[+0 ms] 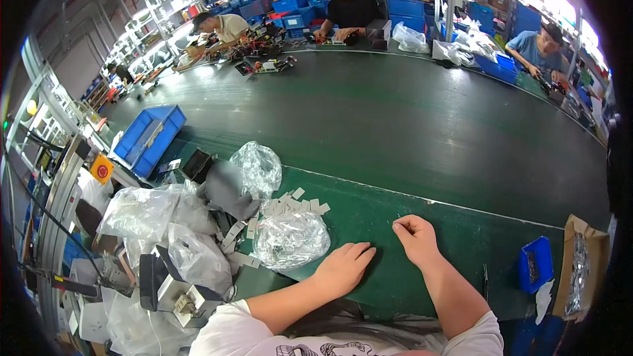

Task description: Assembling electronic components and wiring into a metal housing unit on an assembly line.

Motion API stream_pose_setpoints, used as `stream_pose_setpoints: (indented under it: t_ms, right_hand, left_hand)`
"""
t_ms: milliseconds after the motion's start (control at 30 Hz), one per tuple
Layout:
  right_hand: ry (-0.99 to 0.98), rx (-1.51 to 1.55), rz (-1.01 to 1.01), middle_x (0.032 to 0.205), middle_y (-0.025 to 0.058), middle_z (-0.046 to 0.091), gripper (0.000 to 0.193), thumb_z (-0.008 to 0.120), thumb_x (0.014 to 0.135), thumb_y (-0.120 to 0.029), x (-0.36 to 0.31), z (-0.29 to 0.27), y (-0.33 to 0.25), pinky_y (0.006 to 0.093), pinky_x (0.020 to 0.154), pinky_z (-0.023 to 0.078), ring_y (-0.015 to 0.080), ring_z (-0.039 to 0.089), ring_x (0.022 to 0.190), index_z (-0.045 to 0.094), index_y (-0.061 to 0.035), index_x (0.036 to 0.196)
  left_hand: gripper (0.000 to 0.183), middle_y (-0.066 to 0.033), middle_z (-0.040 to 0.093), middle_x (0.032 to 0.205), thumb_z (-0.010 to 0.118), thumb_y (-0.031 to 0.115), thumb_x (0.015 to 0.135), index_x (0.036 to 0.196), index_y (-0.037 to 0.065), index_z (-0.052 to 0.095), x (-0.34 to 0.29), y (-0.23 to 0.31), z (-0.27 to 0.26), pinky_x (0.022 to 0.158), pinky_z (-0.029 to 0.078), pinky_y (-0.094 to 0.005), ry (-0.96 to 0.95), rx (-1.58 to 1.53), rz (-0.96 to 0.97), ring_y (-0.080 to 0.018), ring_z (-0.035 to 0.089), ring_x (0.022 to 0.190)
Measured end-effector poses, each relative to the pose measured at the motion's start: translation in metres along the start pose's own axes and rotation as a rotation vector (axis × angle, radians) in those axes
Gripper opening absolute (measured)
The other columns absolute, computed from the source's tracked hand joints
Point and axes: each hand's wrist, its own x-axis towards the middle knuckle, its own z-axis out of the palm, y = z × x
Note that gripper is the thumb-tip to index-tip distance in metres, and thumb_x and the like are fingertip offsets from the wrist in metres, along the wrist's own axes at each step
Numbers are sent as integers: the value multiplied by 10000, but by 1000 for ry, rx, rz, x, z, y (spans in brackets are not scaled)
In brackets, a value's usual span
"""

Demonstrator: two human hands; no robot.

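My left hand (344, 267) lies on the green worktop (369, 207) with its fingers stretched out, open and holding nothing that I can see. Just beyond its wrist sits a clear plastic bag (291, 240) with glinting contents that I cannot make out. Several small pale grey rectangular pieces (290, 206) are scattered behind and beside that bag. To the right, my right hand (417, 237) rests above the worktop, its fingers curled and thumb tip against them. Whatever it may hold is hidden by the fingers.
A blue bin (150, 138) and a heap of plastic bags (142, 214) crowd the left. At right are a small blue tray (535, 264) and an open cardboard box (580, 277). A dark conveyor belt (369, 105) runs beyond, with several people working across it.
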Motion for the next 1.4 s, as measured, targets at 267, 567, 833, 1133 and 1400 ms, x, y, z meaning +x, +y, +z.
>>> stream_pose_setpoints:
  t_ms: [267, 567, 833, 1133, 1400]
  right_hand:
    - [-46, -21, 35, 803, -13, 653, 64, 675, 933, -63, -1, 1, -4, 220, 662, 464, 45, 560, 716, 678, -14, 975]
    - [-47, -23, 27, 807, 9, 668, 125, 693, 925, -132, -1, -1, -7, 258, 682, 492, 73, 586, 728, 694, -16, 969]
    - [-92, -84, 85, 856, 25, 691, 130, 680, 930, -136, -1, 0, -8, 261, 716, 507, 85, 625, 777, 692, -16, 980]
    - [-151, -164, 112, 844, 42, 684, 145, 708, 910, -162, -9, 5, -24, 276, 691, 513, 113, 634, 754, 703, -33, 976]
    - [-445, -363, -296, 894, 76, 683, 140, 701, 886, -204, -22, 6, -30, 351, 672, 526, 238, 661, 752, 724, -87, 961]
  left_hand:
    - [406, -109, 633, 1082, 595, 28, 796, 1200, 56, 615, -4, -5, -1, 871, 518, -384, -273, 132, -83, -306, 606, 994]
    - [433, -121, 624, 1114, 579, 26, 806, 1239, 50, 595, -9, -2, -1, 913, 501, -397, -219, 64, -80, -309, 600, 1035]
    - [430, -131, 577, 1064, 604, 23, 815, 1244, 56, 599, -4, -4, 1, 875, 495, -398, -214, 71, -49, -338, 567, 960]
    - [407, -94, 549, 975, 637, -60, 788, 1176, 52, 586, 4, -16, 6, 740, 509, -319, 38, -412, -172, -205, 595, 868]
    - [372, -14, 549, 928, 604, -114, 822, 1149, 54, 547, 3, -31, 36, 790, 467, -268, 179, -1351, -642, -113, 554, 861]
